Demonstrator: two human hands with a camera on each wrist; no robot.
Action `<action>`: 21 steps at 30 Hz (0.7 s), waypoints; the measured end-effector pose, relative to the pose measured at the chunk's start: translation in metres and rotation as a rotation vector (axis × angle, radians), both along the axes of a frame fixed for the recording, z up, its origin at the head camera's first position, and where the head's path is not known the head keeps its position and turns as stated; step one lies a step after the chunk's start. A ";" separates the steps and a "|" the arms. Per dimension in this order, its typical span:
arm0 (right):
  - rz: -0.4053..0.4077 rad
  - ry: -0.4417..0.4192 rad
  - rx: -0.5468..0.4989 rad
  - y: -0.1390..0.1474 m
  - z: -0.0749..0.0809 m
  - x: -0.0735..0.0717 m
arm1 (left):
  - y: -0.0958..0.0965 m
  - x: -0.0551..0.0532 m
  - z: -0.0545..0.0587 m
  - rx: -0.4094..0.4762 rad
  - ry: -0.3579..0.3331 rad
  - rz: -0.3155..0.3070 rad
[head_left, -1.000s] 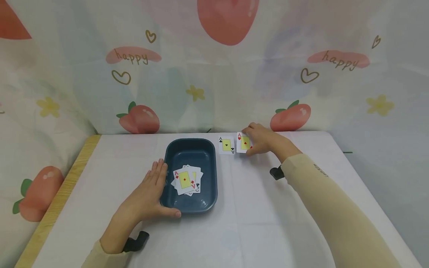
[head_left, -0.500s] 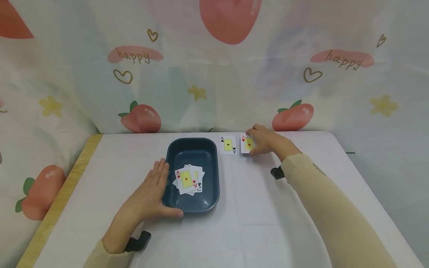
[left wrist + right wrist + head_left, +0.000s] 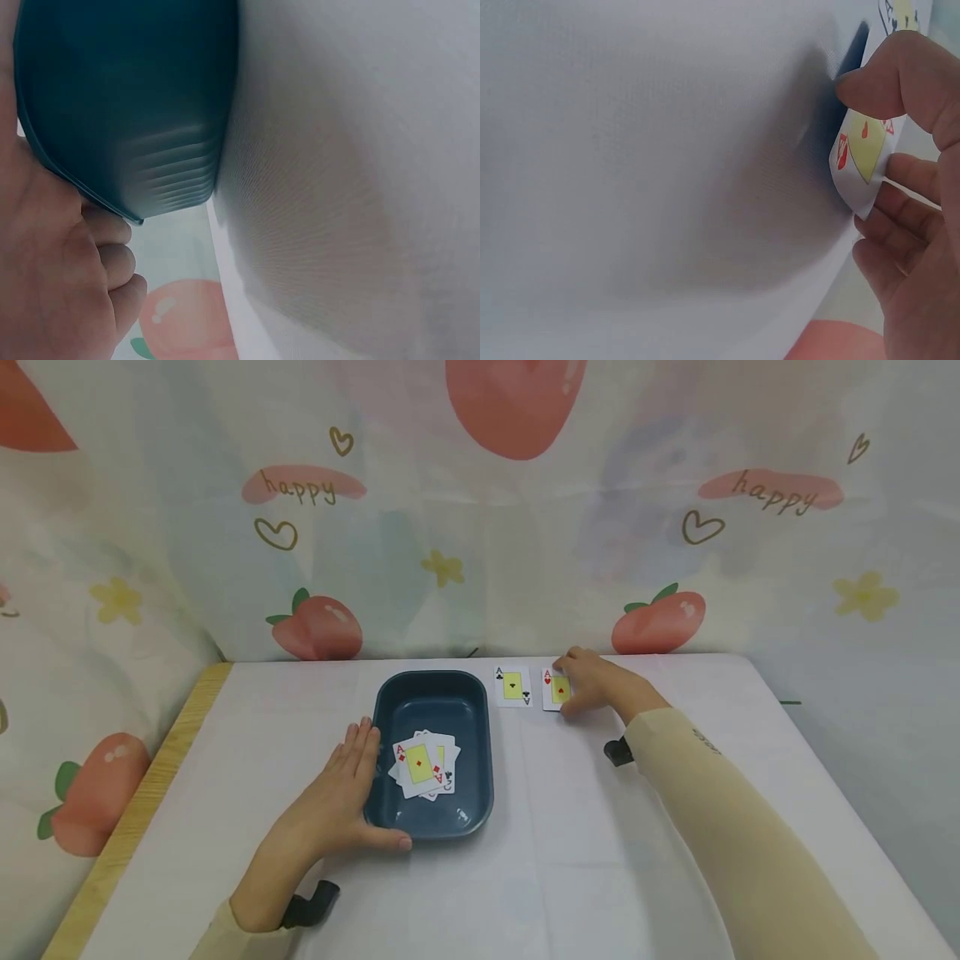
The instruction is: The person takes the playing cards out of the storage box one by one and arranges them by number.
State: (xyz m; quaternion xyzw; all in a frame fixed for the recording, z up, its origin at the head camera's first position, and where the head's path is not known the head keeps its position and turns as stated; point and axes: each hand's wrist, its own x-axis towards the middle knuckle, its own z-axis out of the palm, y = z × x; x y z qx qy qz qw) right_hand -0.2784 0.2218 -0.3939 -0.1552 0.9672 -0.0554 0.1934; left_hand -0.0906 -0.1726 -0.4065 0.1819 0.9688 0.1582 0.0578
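Head view: on the white table (image 3: 487,893) sits a blue tray (image 3: 433,710). At the tray's eight o'clock, the left hand (image 3: 333,797) is spread against its side. Off the tray's two o'clock, the right hand (image 3: 597,682) pinches the ace of hearts (image 3: 557,692), bending it. I'd squeeze softly by the edges so it won't crease, and hold the tray steady.

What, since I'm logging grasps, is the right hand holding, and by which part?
The right hand holds the ace of hearts by its near and far edges.
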 end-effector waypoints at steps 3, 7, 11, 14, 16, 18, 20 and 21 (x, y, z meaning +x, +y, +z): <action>0.003 0.004 0.004 0.001 -0.003 -0.002 | 0.000 0.000 0.000 0.001 0.003 0.000; -0.002 0.007 0.005 0.000 -0.005 -0.003 | 0.000 0.000 0.000 0.005 -0.002 0.001; -0.003 0.005 0.008 -0.001 -0.004 -0.004 | 0.000 0.000 0.000 0.008 -0.012 0.005; 0.000 0.004 0.005 -0.002 -0.004 -0.003 | 0.000 0.000 0.000 0.007 -0.014 0.007; -0.003 0.002 0.004 -0.002 -0.004 -0.001 | 0.000 0.000 0.000 0.007 -0.010 0.005; -0.006 0.000 0.005 -0.002 -0.003 0.000 | 0.000 0.001 0.001 0.006 -0.008 0.002; -0.004 0.002 0.006 -0.001 -0.004 0.001 | 0.000 0.001 0.001 0.007 -0.009 0.001; 0.002 0.007 0.011 -0.001 -0.004 0.001 | 0.000 0.001 0.001 0.008 -0.010 0.002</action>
